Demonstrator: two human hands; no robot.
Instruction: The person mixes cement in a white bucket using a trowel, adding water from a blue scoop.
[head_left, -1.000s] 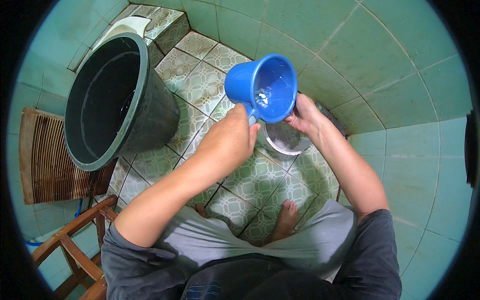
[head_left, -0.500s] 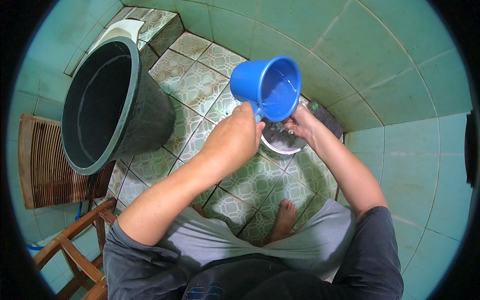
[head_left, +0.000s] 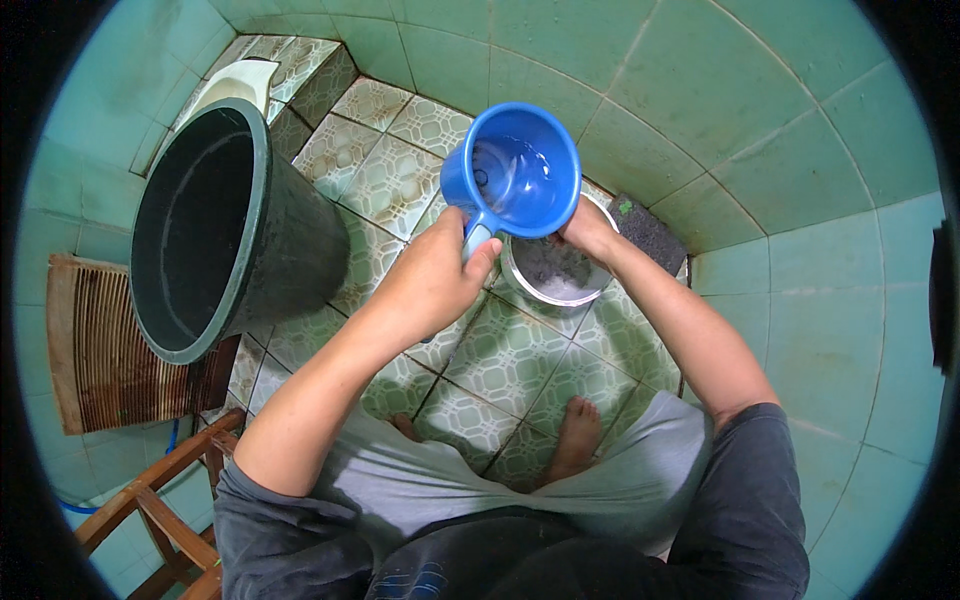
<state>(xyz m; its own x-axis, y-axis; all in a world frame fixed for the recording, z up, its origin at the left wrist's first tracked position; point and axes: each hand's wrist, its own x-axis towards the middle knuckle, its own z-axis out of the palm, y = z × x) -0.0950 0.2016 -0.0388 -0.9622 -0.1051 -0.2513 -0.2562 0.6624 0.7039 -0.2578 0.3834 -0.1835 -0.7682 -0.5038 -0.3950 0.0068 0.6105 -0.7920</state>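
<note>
My left hand (head_left: 440, 268) is closed round the handle of a blue plastic water dipper (head_left: 520, 175). The dipper is tilted so its mouth faces me, and a little clear water lies inside. Directly below it, a small white bucket (head_left: 550, 297) stands on the tiles with greyish, cloudy contents. My right hand (head_left: 588, 232) reaches down at the bucket's far right side. The dipper's rim and the bucket hide its fingers.
A large black tub (head_left: 295, 235) stands at the left, beside a wooden washboard (head_left: 100, 340) and a wooden frame (head_left: 160, 520). A dark rough block (head_left: 650, 232) lies by the right wall. Behind the tub is a white curved object (head_left: 245, 82) on a tiled step.
The dipper has turned more upright and holds less water, shifting slightly left. My right hand has dropped lower toward the bucket, and its fingers have gone out of sight.
</note>
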